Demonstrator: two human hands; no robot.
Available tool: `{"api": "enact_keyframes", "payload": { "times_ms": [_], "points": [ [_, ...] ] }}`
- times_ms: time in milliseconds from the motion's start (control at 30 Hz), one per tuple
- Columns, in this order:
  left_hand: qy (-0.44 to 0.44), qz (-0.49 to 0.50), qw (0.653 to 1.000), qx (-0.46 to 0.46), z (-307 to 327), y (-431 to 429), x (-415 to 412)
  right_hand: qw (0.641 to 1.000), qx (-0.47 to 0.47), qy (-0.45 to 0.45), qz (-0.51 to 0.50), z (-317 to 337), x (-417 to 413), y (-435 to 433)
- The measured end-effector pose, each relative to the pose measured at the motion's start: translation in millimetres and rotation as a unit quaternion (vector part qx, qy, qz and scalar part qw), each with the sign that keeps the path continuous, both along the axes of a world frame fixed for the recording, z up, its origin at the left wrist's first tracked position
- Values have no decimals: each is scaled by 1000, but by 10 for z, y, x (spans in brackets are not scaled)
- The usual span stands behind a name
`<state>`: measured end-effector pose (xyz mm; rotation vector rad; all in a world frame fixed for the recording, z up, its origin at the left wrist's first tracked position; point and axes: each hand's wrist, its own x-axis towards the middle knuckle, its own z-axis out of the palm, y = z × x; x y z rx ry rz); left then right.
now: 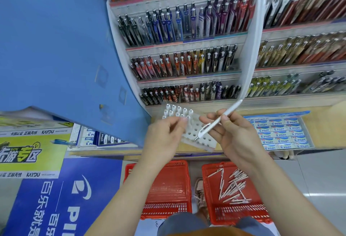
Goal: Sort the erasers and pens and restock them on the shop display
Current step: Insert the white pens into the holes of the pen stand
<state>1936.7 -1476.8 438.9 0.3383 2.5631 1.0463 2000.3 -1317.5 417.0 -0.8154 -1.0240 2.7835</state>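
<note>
My right hand holds a white pen slantwise, its metal tip pointing down-left over a white perforated pen holder on the counter. Several white pens stand upright in the holder's far rows. My left hand grips the holder's left side, fingers touching the standing pens. On the floor, the right red basket holds several loose white pens. The left red basket looks bare. Boxed erasers fill a tray to the right of the holder.
Tiered shelves of coloured pens rise behind the counter. A blue panel leans at left, with eraser boxes below it. A white divider strip curves down the display. A shoe shows between the baskets.
</note>
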Motion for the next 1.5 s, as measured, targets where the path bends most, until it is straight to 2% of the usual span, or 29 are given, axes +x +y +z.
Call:
{"api": "enact_keyframes", "payload": {
  "times_ms": [67, 133, 200, 300, 367, 500, 600, 767, 900, 967, 1200, 1500],
  "points": [
    [-161, 35, 980, 115, 58, 72, 134, 1000, -15, 16, 0, 43, -7, -14],
    [-238, 96, 943, 211, 76, 108, 215, 999, -22, 22, 8, 74, -14, -32],
    [-242, 153, 922, 261, 91, 79, 223, 1000, -1, 2, 18, 71, -17, -32],
    [-203, 197, 912, 296, 97, -53, 140, 996, 76, -52, 15, 29, -12, 23],
    [-181, 210, 912, 303, 134, -141, 79, 991, 121, -57, 16, 3, -3, 60],
    [-183, 245, 884, 353, 201, -223, 6, 985, 161, -52, 21, -33, 7, 35],
    [-134, 234, 910, 315, 252, -218, -3, 980, 183, -60, 45, -47, 10, 15],
    [41, 191, 970, 146, 326, -299, -103, 928, 350, -109, 62, -191, 32, 67],
    [151, 110, 982, 25, 321, -354, -171, 882, 445, -150, 34, -382, 77, 190],
    [190, 69, 979, -20, 279, -354, -179, 871, 463, -160, 36, -484, 113, 216],
    [233, -4, 967, -101, 58, -315, -197, 883, 413, -206, 81, -719, 166, 83],
    [168, -27, 973, -156, -163, -236, -208, 926, 303, -222, 46, -718, 162, -3]
  ]
}}
